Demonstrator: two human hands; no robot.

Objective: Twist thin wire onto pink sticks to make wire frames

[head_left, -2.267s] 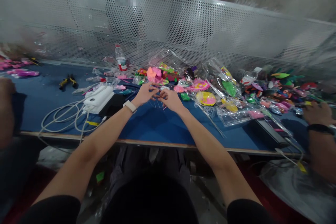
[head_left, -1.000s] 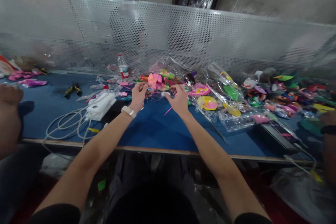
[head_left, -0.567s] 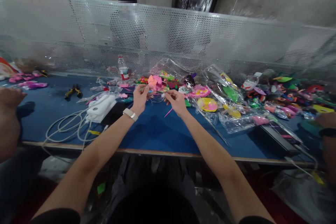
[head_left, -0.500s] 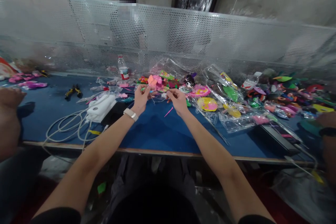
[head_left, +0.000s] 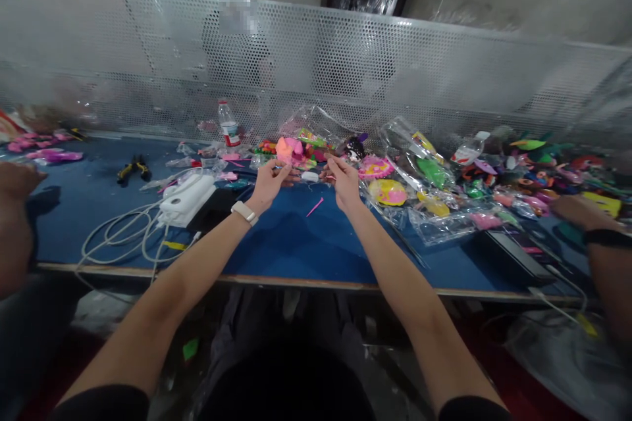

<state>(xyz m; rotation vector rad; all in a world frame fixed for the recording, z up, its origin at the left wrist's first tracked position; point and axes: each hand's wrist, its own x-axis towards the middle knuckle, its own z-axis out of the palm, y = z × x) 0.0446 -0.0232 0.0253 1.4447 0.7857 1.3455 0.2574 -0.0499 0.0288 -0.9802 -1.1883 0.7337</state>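
Seen from the head camera, over a blue table (head_left: 296, 243). Left hand (head_left: 269, 183) raised above the middle of the table, thumb and forefinger pinched on the left end of a thin strand (head_left: 295, 169) — too fine to tell what it was. Right hand (head_left: 344, 179) held just to the right, fingertips likewise pinched on the other end, remaining fingers loosely curled. Between the two hands, near the strand: a small white piece (head_left: 310, 176); cannot tell whether touching. Just below the hands, flat on the table: a pink stick (head_left: 315, 206), apart from both. A pale band (head_left: 245, 212) worn on the left wrist.

Just beyond the hands, a pile of bright foam toys (head_left: 296, 148) and clear bags (head_left: 424, 174), spread far to the right. Left of the hands: a white box (head_left: 187, 192) with coiled cables (head_left: 118, 237), yellow-handled pliers (head_left: 130, 169) — farther off, a bottle (head_left: 228, 123) against the perforated metal screen (head_left: 345, 72). At both edges, arms of other people: one at the left (head_left: 14, 223), one with a dark band at the right (head_left: 600, 256).
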